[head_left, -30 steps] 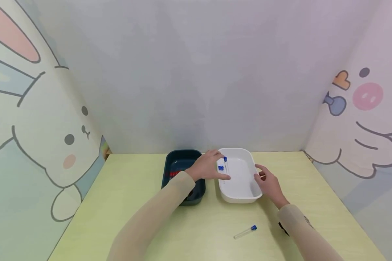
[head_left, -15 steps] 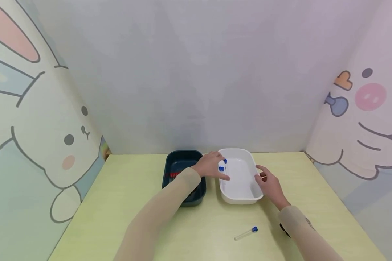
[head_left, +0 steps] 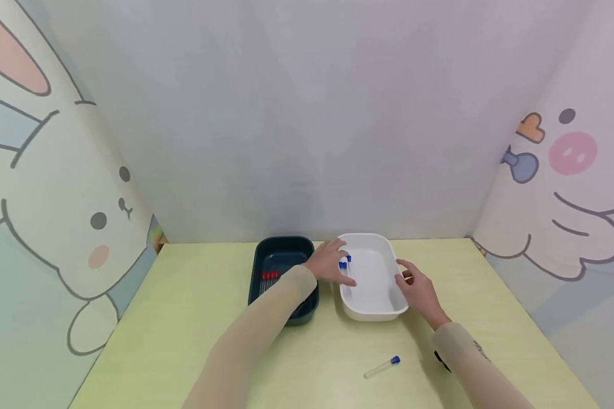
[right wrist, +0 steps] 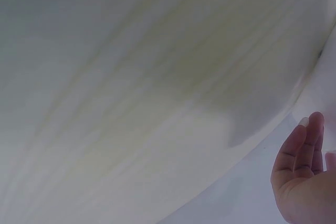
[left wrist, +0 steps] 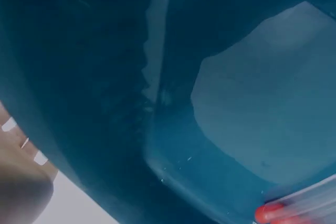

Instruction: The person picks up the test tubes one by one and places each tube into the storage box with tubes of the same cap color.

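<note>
My left hand point(head_left: 328, 262) reaches across the dark tray point(head_left: 258, 267) to the white tray's left side, its thumb spread away from the fingers. Beside its fingertips, blue-capped test tubes point(head_left: 343, 265) lie in the white tray point(head_left: 370, 315); the hand partly hides them. At the opposite rim, my right hand point(head_left: 420, 291) touches the white tray with finger and thumb apart. In the right wrist view its fingers point(right wrist: 296, 153) look loosely bent. Red-capped test tubes point(head_left: 270, 275) lie in the dark tray, partly behind my left sleeve.
A single blue-capped test tube point(head_left: 382, 367) lies on the pale yellow table point(head_left: 184, 318) in front of the white tray. A grey back wall point(head_left: 307, 142) and side walls with cartoon animals enclose the table.
One blue cap beside my left fingertips has shifted nearer, closer to the level of the other. My left forearm has swung right, showing more red caps. The right hand stays at the rim.
</note>
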{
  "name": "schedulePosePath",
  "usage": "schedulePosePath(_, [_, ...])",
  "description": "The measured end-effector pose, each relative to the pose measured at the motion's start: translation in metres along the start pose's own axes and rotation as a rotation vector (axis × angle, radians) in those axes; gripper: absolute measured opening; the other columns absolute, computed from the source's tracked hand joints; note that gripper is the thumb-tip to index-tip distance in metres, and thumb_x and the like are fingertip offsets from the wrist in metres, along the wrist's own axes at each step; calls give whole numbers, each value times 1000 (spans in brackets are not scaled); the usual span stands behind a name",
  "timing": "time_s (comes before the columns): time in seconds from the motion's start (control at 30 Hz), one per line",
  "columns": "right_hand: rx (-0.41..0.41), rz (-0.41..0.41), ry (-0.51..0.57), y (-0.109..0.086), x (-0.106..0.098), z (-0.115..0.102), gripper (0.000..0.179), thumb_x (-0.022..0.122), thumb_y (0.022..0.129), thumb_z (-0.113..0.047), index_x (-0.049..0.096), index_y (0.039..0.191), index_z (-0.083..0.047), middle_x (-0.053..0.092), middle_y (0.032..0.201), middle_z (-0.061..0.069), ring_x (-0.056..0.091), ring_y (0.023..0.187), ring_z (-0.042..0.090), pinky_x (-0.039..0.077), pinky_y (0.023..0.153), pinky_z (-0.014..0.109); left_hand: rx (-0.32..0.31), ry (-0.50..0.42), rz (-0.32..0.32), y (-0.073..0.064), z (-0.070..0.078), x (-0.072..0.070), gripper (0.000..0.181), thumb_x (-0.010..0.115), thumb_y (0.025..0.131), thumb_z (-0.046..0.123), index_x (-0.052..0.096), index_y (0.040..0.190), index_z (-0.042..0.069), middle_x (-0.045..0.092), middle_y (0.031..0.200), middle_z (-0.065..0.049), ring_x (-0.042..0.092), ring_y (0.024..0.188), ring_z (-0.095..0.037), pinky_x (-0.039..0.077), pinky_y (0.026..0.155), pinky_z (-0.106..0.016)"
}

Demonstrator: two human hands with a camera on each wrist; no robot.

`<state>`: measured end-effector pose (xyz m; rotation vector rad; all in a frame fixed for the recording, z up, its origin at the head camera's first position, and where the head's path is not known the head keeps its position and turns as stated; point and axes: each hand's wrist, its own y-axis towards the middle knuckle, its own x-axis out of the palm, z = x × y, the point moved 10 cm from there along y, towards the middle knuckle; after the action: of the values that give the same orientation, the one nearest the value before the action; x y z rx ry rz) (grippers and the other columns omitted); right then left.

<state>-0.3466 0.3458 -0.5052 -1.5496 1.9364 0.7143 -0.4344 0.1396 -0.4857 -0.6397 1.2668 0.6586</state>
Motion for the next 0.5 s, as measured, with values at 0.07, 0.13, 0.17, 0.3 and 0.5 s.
schedulePosePath(0.07, [-1,2,-2,0,0,0,49,55,105,-20,47,152,-9,65,111,20,62,94,26,52,71,25,-27,-48,-2,1,-3,2,89,75,79,72,57,148,18,27,172,-3,17,162,-23,18,133,-44])
schedulePosePath(0.13, [-2,5,-5,0,0,-1,48,56,105,-20,48,152,-9,65,110,20,62,94,26,52,70,24,-57,-104,-4,2,-5,4,89,77,78,70,57,148,18,21,174,-2,13,163,-24,15,134,-45])
schedulePosePath(0.17, [-3,4,-4,0,0,-1,48,55,105,-20,47,152,-9,65,110,20,62,94,26,51,70,23,-72,-125,-5,2,-7,5,89,78,78,70,57,147,19,19,174,-1,11,164,-24,14,134,-45])
schedulePosePath(0.3, [-2,6,1,0,0,-1,48,55,105,-20,48,152,-9,65,110,20,63,94,27,52,71,25,-105,-167,-16,6,-9,9,89,80,76,68,58,147,20,14,175,0,8,164,-23,14,134,-45])
schedulePosePath(0.5, [0,2,-7,1,-1,0,49,54,106,-21,46,153,-10,65,112,20,62,95,27,52,72,25,-100,-166,-29,8,-5,8,89,82,75,67,59,146,18,8,176,-1,5,164,-24,14,134,-43])
